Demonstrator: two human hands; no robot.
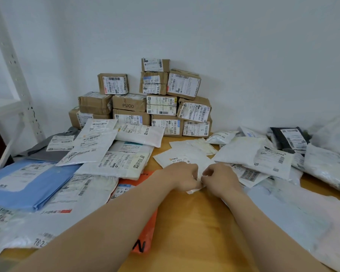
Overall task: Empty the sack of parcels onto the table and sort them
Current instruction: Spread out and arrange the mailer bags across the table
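Observation:
A flat white mailer (pixel 182 158) with an orange-marked label lies on the wooden table (pixel 186 222) in the middle. My left hand (pixel 182 176) and my right hand (pixel 219 178) meet at its near edge, and both pinch that edge with curled fingers. White soft parcels (pixel 106 146) are spread in an overlapping layer to the left, with a blue parcel (pixel 28 183) and an orange one (pixel 147 232) among them. More white bags (pixel 243 152) and a black bag (pixel 289 138) lie heaped on the right.
Several brown cardboard boxes (pixel 143 103) are stacked against the white wall at the back. A white metal shelf frame (pixel 14 75) stands at the left. A large pale bag (pixel 302 218) covers the table's near right corner.

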